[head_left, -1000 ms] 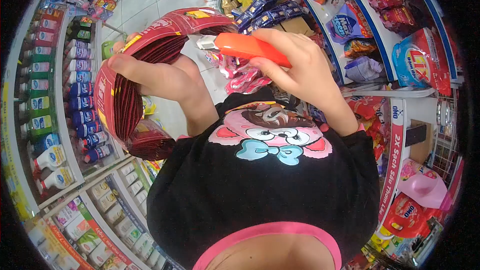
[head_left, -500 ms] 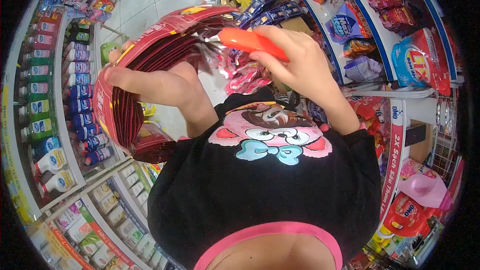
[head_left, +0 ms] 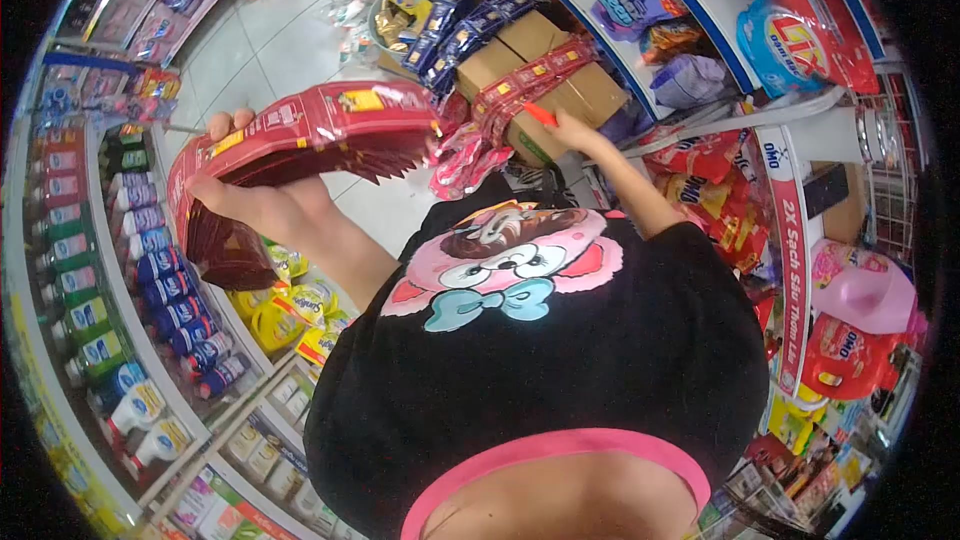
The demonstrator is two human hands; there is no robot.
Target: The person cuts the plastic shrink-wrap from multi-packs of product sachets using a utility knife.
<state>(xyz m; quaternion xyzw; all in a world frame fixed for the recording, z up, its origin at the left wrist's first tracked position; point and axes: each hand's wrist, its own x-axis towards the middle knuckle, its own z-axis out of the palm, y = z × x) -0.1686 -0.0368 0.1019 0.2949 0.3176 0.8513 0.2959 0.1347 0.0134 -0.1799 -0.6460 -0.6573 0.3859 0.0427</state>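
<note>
My left hand (head_left: 235, 202) is closed around a thick folded stack of red sachet strips (head_left: 310, 120), thumb in front and fingertips showing over the top edge. The stack arches to the right, and its lower end hangs beneath the hand. My right hand (head_left: 577, 132) grips a tool with an orange-red handle (head_left: 540, 114); its working end is too small to make out. That tool points at more red sachet strips (head_left: 530, 80), which lie across a brown cardboard box (head_left: 590, 90).
Blue sachet strips (head_left: 470, 30) lie beside the box, near a round tub (head_left: 378, 25) holding gold packs. Pink packets (head_left: 465, 168) are below. Bottle shelves (head_left: 165, 290) line the left; detergent shelves (head_left: 735, 50) stand at right. Yellow bottles (head_left: 275, 325) stand below the left hand.
My right hand with the orange-handled tool has moved away from the held stack, out to the strips on the box. The stack has shifted slightly left, still in my left hand. The view has turned.
</note>
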